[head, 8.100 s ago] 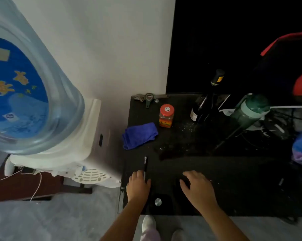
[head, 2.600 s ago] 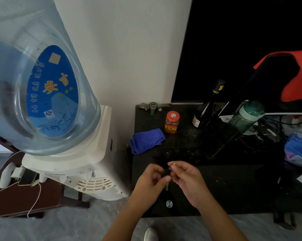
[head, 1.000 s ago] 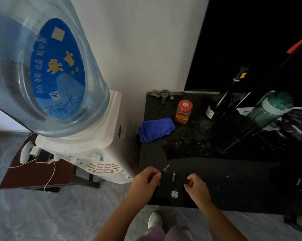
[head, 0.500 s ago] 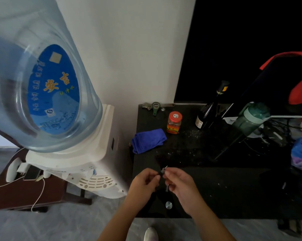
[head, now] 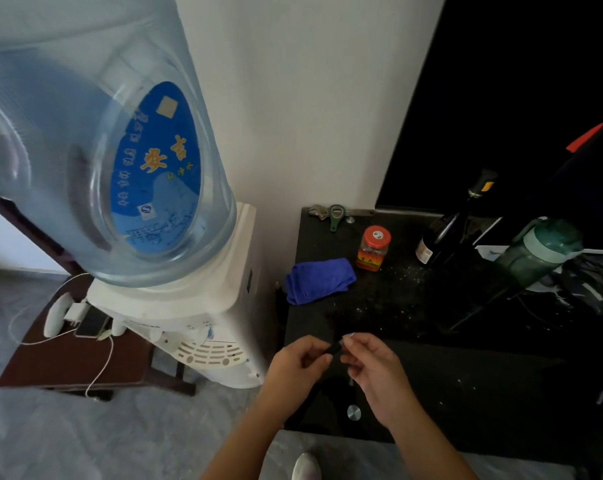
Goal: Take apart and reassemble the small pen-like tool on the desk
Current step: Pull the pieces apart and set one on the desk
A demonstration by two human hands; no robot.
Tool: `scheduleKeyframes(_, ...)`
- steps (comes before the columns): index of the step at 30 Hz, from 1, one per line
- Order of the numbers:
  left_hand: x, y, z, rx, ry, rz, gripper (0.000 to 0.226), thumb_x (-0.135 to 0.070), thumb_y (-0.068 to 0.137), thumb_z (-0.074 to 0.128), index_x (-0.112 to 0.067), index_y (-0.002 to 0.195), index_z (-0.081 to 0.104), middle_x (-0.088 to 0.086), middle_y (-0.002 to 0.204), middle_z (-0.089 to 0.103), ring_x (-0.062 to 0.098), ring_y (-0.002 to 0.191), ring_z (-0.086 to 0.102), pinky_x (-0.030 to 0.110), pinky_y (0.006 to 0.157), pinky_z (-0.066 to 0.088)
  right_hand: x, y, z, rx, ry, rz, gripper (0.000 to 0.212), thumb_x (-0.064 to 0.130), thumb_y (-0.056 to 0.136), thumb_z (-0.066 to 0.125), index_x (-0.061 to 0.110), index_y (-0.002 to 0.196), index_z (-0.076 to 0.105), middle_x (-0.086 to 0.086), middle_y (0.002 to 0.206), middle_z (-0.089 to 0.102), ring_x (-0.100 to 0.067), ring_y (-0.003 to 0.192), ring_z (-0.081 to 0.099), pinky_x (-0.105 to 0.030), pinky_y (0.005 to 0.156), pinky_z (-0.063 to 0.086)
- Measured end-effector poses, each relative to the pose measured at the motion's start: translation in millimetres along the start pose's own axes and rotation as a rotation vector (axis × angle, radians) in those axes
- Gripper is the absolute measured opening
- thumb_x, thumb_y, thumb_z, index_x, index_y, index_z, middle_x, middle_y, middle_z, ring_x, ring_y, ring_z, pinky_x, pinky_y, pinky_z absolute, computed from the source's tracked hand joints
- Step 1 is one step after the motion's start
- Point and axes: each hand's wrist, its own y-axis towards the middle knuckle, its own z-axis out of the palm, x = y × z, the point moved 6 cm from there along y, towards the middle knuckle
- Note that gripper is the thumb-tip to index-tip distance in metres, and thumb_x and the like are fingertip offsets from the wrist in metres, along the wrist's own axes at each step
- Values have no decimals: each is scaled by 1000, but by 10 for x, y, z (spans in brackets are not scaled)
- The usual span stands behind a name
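The small black pen-like tool (head: pixel 335 348) is held between both hands, just above the near left part of the black desk (head: pixel 466 393). My left hand (head: pixel 298 362) pinches its lower end. My right hand (head: pixel 376 368) pinches its upper end, where a small silver tip (head: pixel 348 335) shows above the fingers. A small loose piece (head: pixel 351 381) lies on the desk under my right hand, partly hidden. Most of the tool's body is covered by my fingers.
A water dispenser (head: pixel 189 306) with a large blue bottle stands left of the desk. On the desk are a blue cloth (head: pixel 319 280), a red-lidded jar (head: pixel 373 249), a dark bottle (head: pixel 449 230), a green flask (head: pixel 535 251) and a silver disc (head: pixel 353 412).
A second ago my hands were apart, the right one down at the desk. They have since come together around the tool, and a silver tip now shows at its top.
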Motion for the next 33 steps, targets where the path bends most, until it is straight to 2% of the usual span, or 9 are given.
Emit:
scheduleKeyframes(2,75,-13,-58,-15,8,-25,24,-14,81,62,-37,75,59,-6,73,64,6,68,59,20,68,49,11,35,13,-20,43,2,9,9,83,56,12,85,64,-5,78,64,-17,74,56,-30,68,40)
scheduleKeyframes(6,242,-63,-222,-40,45,-69,28,-11,80,64,-37,71,58,-12,65,60,-8,56,54,6,60,43,74,167,-58,-71,105,-4,9,9,85,55,13,85,63,-5,79,63,-16,74,57,-29,69,41)
scheduleKeyframes(9,373,-108,-382,-37,122,-104,29,-12,80,63,-39,72,58,-14,65,60,-8,56,55,14,65,45,34,320,-126,-136,106,30,8,10,84,56,14,82,63,-3,77,62,-14,72,56,-29,71,42)
scheduleKeyframes(13,512,-179,-592,-97,152,-161,13,-15,81,63,-26,86,65,-11,70,59,6,67,58,22,70,47,-89,561,-225,-215,56,83,9,11,85,56,12,91,63,-3,78,61,-12,71,54,-27,69,43)
scheduleKeyframes(19,485,-244,-672,-157,9,-180,23,-10,81,62,-33,76,62,-7,67,61,8,65,58,25,70,49,-232,891,-298,-262,-374,40,15,13,84,57,5,97,63,-2,79,61,-16,77,54,-29,70,42)
scheduleKeyframes(23,470,-265,-633,-143,-12,-195,22,-12,82,62,-34,77,61,-9,68,60,5,64,58,21,68,47,-307,1093,-357,-271,-476,79,18,9,84,58,0,99,64,-8,84,63,-14,70,52,-24,59,39)
scheduleKeyframes(26,481,-273,-592,-142,-12,-203,26,-12,82,62,-37,75,60,-9,67,60,5,63,57,20,68,48,-381,1205,-439,-299,-490,146,17,7,83,59,-1,97,64,-13,89,64,-21,80,56,-30,70,43)
scheduleKeyframes(29,531,-277,-542,-135,-8,-228,26,-13,81,63,-38,77,60,-8,70,59,8,65,58,25,71,51,-442,1283,-539,-338,-548,192,11,8,81,61,2,89,65,-8,78,65,-24,86,58,-40,86,45)
scheduleKeyframes(33,536,-269,-488,-137,5,-227,26,-15,81,63,-40,76,60,-8,71,59,10,68,58,32,74,52,-413,1270,-605,-372,-658,208,10,12,80,63,10,70,61,-6,75,64,-26,86,62,-44,88,49)
